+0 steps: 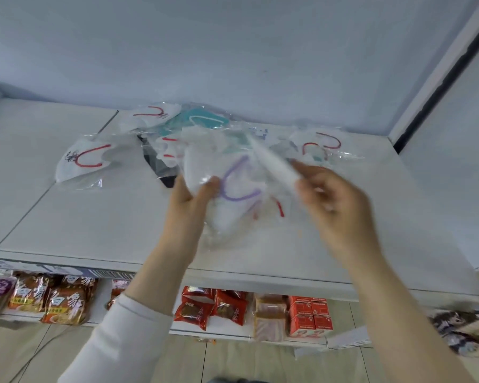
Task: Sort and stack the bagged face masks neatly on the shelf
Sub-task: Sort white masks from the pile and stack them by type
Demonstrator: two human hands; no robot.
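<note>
My left hand (190,199) grips a clear-bagged white mask with purple ear loops (233,186), held above the white shelf top (94,225); a bag with red loops shows behind it. My right hand (333,197), blurred, pinches another bagged white mask (271,158) seen edge-on. A loose heap of bagged masks lies at the back of the shelf: a white one with a red loop (86,160), a teal one (202,118), a dark one (156,161) and a red-looped one at the right (320,143).
A white wall (233,51) rises right behind the heap. A lower shelf below holds snack packets (61,298), red pouches (210,306) and small red cartons (310,316). A corner post (437,76) stands at the right.
</note>
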